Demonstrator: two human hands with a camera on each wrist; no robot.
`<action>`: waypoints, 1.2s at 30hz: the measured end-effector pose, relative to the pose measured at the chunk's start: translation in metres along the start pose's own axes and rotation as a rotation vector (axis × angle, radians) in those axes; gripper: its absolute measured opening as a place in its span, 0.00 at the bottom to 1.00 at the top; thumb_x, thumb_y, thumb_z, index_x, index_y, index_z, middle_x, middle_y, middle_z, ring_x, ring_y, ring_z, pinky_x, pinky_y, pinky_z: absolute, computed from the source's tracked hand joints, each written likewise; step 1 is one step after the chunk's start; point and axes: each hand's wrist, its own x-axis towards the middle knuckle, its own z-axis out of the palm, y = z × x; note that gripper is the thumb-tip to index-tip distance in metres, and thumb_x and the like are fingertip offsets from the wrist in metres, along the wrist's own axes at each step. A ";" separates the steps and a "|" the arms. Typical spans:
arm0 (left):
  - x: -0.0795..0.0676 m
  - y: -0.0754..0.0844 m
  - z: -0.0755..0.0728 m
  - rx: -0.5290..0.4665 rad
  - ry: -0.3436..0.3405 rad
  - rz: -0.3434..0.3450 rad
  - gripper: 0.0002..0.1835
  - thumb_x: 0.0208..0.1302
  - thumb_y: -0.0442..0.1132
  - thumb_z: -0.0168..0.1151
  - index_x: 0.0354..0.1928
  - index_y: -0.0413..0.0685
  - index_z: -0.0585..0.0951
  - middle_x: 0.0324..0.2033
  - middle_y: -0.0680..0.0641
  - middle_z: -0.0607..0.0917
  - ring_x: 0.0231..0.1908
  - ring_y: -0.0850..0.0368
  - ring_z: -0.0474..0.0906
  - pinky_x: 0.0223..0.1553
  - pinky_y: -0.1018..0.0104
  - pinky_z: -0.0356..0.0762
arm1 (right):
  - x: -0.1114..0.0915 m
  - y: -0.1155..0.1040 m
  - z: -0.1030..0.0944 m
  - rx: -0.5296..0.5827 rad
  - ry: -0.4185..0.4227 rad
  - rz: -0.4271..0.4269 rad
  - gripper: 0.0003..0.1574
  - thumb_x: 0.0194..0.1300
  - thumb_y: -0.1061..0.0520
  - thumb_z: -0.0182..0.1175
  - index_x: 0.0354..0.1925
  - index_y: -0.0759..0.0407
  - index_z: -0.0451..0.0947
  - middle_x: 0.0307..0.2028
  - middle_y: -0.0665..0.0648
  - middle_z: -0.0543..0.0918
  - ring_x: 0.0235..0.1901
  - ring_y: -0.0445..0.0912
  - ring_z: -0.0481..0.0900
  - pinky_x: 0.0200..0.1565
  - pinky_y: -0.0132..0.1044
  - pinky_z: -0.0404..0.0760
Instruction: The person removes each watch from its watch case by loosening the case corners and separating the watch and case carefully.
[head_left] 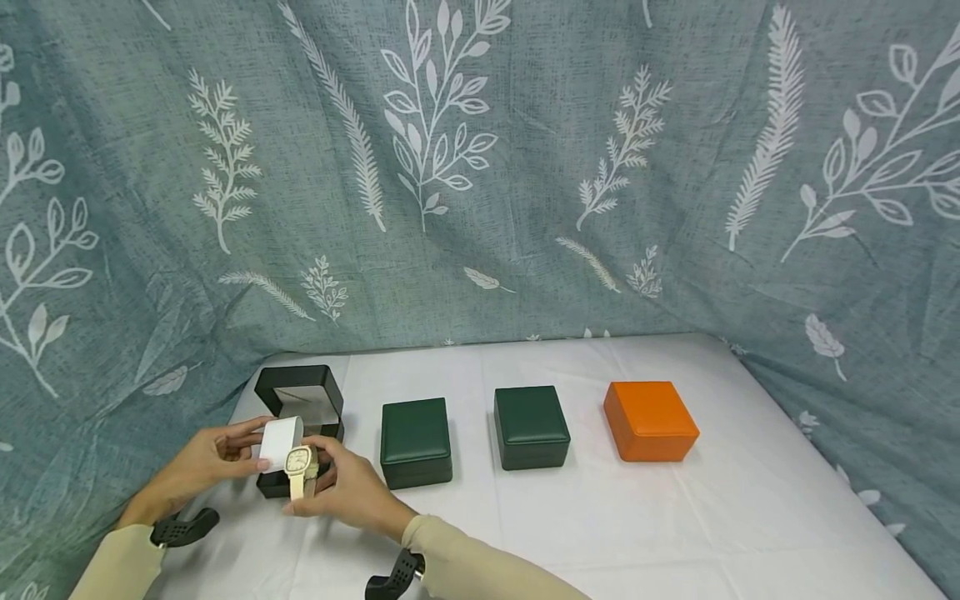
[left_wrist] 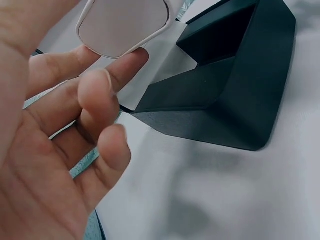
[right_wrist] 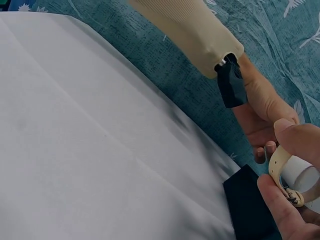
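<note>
A small white watch cushion (head_left: 281, 442) is pinched in my left hand (head_left: 202, 465), above an opened black watch box (head_left: 324, 385). My right hand (head_left: 360, 493) grips a wristwatch (head_left: 298, 461) with a cream strap and pale dial, close beside the cushion's right side. In the right wrist view the strap (right_wrist: 278, 162) is looped and its buckle shows near the fingers. The left wrist view shows the cushion (left_wrist: 125, 25) held by the fingertips over the box (left_wrist: 200, 95), whose dark inside holds nothing visible. The box lid stands raised, with a light lining.
To the right stand two closed dark green boxes, one nearer (head_left: 415, 433) and one farther right (head_left: 531, 425), then a closed orange box (head_left: 651, 419). All rest on a white tablecloth (head_left: 585, 517). A blue-green leaf-patterned curtain (head_left: 525, 167) hangs behind the table and along its sides.
</note>
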 end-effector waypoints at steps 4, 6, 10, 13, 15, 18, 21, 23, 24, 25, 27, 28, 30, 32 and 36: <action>0.000 0.002 0.001 0.019 0.014 -0.018 0.42 0.66 0.37 0.72 0.77 0.34 0.63 0.46 0.49 0.85 0.37 0.63 0.77 0.32 0.63 0.76 | -0.002 0.000 0.002 0.002 -0.012 0.004 0.50 0.53 0.52 0.82 0.69 0.32 0.69 0.39 0.43 0.82 0.37 0.38 0.83 0.33 0.32 0.80; 0.000 0.003 0.001 0.022 0.017 -0.024 0.42 0.66 0.37 0.72 0.77 0.35 0.63 0.42 0.48 0.84 0.34 0.62 0.75 0.31 0.62 0.74 | -0.003 -0.001 0.003 -0.003 -0.013 0.002 0.50 0.53 0.52 0.82 0.69 0.33 0.69 0.39 0.42 0.82 0.37 0.38 0.83 0.34 0.32 0.80; 0.001 0.003 0.001 0.026 0.015 -0.014 0.42 0.66 0.37 0.72 0.77 0.35 0.63 0.47 0.48 0.85 0.37 0.63 0.77 0.32 0.64 0.76 | -0.004 0.000 0.005 -0.021 -0.012 -0.007 0.49 0.53 0.52 0.82 0.68 0.33 0.70 0.40 0.40 0.81 0.36 0.36 0.82 0.34 0.32 0.80; 0.001 0.003 0.000 0.028 0.010 -0.002 0.42 0.66 0.36 0.72 0.77 0.35 0.62 0.54 0.47 0.85 0.43 0.63 0.80 0.36 0.65 0.78 | -0.005 0.001 0.007 -0.028 -0.015 -0.018 0.49 0.52 0.52 0.82 0.68 0.35 0.70 0.41 0.40 0.80 0.36 0.35 0.82 0.35 0.31 0.80; 0.001 0.002 0.000 0.029 0.007 0.003 0.42 0.66 0.36 0.72 0.77 0.35 0.62 0.54 0.46 0.85 0.43 0.63 0.81 0.36 0.65 0.79 | -0.006 0.003 0.009 -0.023 -0.023 -0.022 0.49 0.53 0.53 0.82 0.69 0.37 0.70 0.41 0.40 0.79 0.37 0.35 0.82 0.37 0.30 0.80; 0.001 0.002 0.000 0.025 0.005 0.002 0.42 0.66 0.36 0.72 0.77 0.35 0.62 0.51 0.45 0.85 0.41 0.62 0.80 0.35 0.64 0.78 | -0.007 0.004 0.012 -0.006 -0.035 -0.018 0.50 0.54 0.54 0.81 0.70 0.40 0.69 0.42 0.40 0.78 0.37 0.33 0.82 0.38 0.30 0.80; 0.000 0.002 0.000 0.023 0.004 -0.002 0.42 0.66 0.37 0.72 0.77 0.35 0.62 0.47 0.44 0.86 0.38 0.62 0.79 0.32 0.62 0.77 | -0.009 0.004 0.014 0.002 -0.039 -0.007 0.50 0.54 0.53 0.81 0.70 0.40 0.69 0.43 0.40 0.77 0.37 0.33 0.82 0.37 0.29 0.80; 0.000 0.002 0.000 0.020 0.005 -0.005 0.42 0.66 0.37 0.72 0.77 0.35 0.62 0.47 0.45 0.86 0.38 0.62 0.79 0.32 0.62 0.77 | -0.010 0.004 0.014 0.005 -0.039 0.002 0.50 0.55 0.53 0.81 0.71 0.40 0.69 0.43 0.39 0.77 0.37 0.34 0.82 0.37 0.30 0.80; 0.000 0.001 0.000 0.019 0.005 -0.004 0.42 0.66 0.36 0.72 0.77 0.35 0.62 0.45 0.45 0.85 0.37 0.62 0.79 0.31 0.61 0.76 | -0.011 0.004 0.015 0.004 -0.039 0.005 0.50 0.55 0.53 0.81 0.71 0.40 0.68 0.43 0.39 0.77 0.37 0.34 0.82 0.37 0.30 0.80; 0.000 0.001 -0.001 0.020 0.005 -0.003 0.41 0.67 0.36 0.71 0.77 0.35 0.63 0.42 0.45 0.84 0.34 0.61 0.77 0.30 0.60 0.74 | -0.011 0.004 0.015 0.004 -0.040 0.008 0.50 0.55 0.52 0.81 0.71 0.40 0.68 0.43 0.39 0.77 0.37 0.34 0.83 0.36 0.30 0.80; 0.000 0.000 -0.001 0.023 0.010 -0.011 0.41 0.67 0.37 0.72 0.77 0.35 0.63 0.39 0.46 0.83 0.33 0.61 0.76 0.29 0.59 0.74 | -0.012 0.004 0.016 0.005 -0.040 0.018 0.50 0.56 0.52 0.80 0.71 0.41 0.68 0.44 0.39 0.77 0.37 0.34 0.82 0.36 0.30 0.80; 0.001 -0.001 -0.001 0.023 0.012 -0.014 0.41 0.67 0.37 0.71 0.77 0.35 0.64 0.38 0.47 0.83 0.32 0.61 0.76 0.29 0.58 0.73 | -0.012 0.004 0.016 0.006 -0.041 0.024 0.49 0.56 0.52 0.80 0.71 0.41 0.68 0.44 0.38 0.77 0.37 0.34 0.82 0.36 0.30 0.80; 0.001 -0.001 -0.002 0.023 0.011 -0.015 0.40 0.67 0.37 0.71 0.77 0.35 0.64 0.38 0.46 0.83 0.32 0.60 0.75 0.29 0.58 0.73 | -0.013 0.004 0.016 0.006 -0.041 0.036 0.50 0.56 0.52 0.80 0.71 0.41 0.68 0.44 0.38 0.78 0.37 0.34 0.82 0.36 0.29 0.80; 0.000 0.000 -0.002 0.022 0.015 -0.023 0.41 0.67 0.37 0.72 0.77 0.36 0.64 0.42 0.47 0.84 0.34 0.60 0.76 0.30 0.59 0.74 | -0.013 0.004 0.017 0.012 -0.042 0.050 0.50 0.56 0.52 0.80 0.72 0.41 0.68 0.44 0.38 0.78 0.36 0.33 0.82 0.36 0.29 0.80; -0.001 0.001 -0.002 0.032 0.017 -0.021 0.41 0.67 0.38 0.72 0.77 0.36 0.64 0.43 0.47 0.84 0.34 0.60 0.76 0.31 0.60 0.75 | -0.015 0.004 0.018 0.018 -0.042 0.074 0.49 0.56 0.52 0.80 0.72 0.41 0.68 0.45 0.39 0.78 0.36 0.33 0.81 0.35 0.29 0.80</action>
